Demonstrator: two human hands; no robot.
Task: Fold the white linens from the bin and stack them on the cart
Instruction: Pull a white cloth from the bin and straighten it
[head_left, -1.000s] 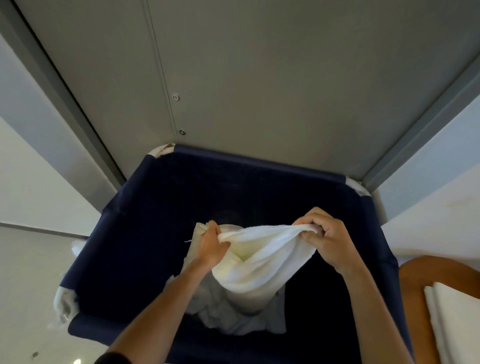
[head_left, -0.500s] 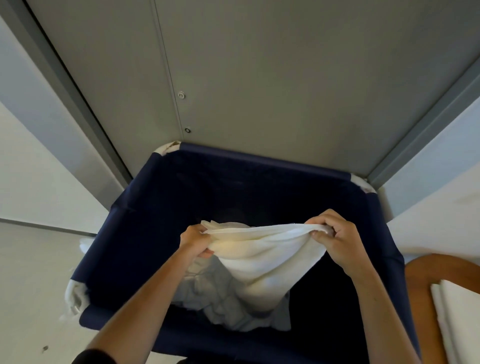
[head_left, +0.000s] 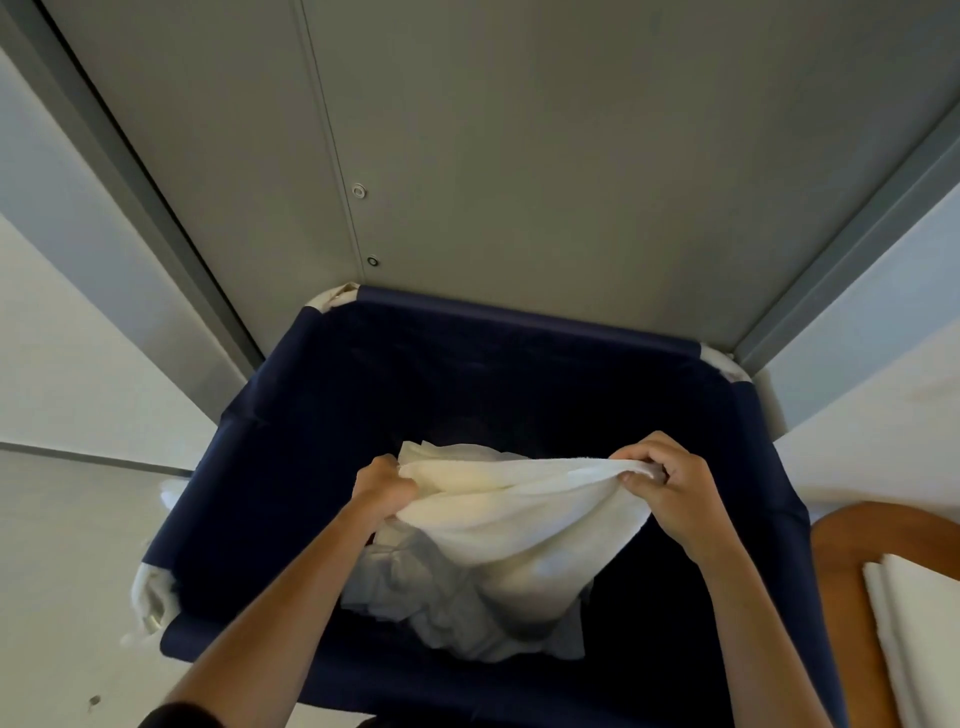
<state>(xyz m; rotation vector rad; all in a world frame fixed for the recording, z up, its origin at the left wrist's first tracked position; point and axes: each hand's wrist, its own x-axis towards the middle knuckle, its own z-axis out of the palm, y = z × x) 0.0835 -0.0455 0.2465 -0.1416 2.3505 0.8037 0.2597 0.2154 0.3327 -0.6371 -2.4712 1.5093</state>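
While both arms reach forward over the dark blue bin (head_left: 291, 441), the two hands hold one white towel (head_left: 519, 525) between them above its opening. The left hand (head_left: 382, 491) is at about 9 o'clock of the towel, and its fingers are curled tight around a bunched end of the cloth. The right hand (head_left: 670, 491) is at about 3 o'clock, and its thumb and fingers pinch the upper edge of the towel. Between the hands this upper edge runs nearly straight. The rest of the cloth hangs down from it in a loose pouch toward 6 o'clock, into the bin.

Under the towel, at the bottom of the bin, more white linens (head_left: 415, 592) lie crumpled in a heap. The hanging cloth covers a part of them, and I cannot tell if it touches them. The bin has fabric walls and white corners: one white corner (head_left: 150, 597) is at 8 o'clock and two others are at the far side. Behind the bin, toward 12 o'clock, stands a grey panel (head_left: 571, 156) with two small round fittings. At 4 o'clock, just beside the bin, a wooden surface (head_left: 841, 561) shows. Folded white linens (head_left: 919, 623) lie on it, cut off by the edge of the view.
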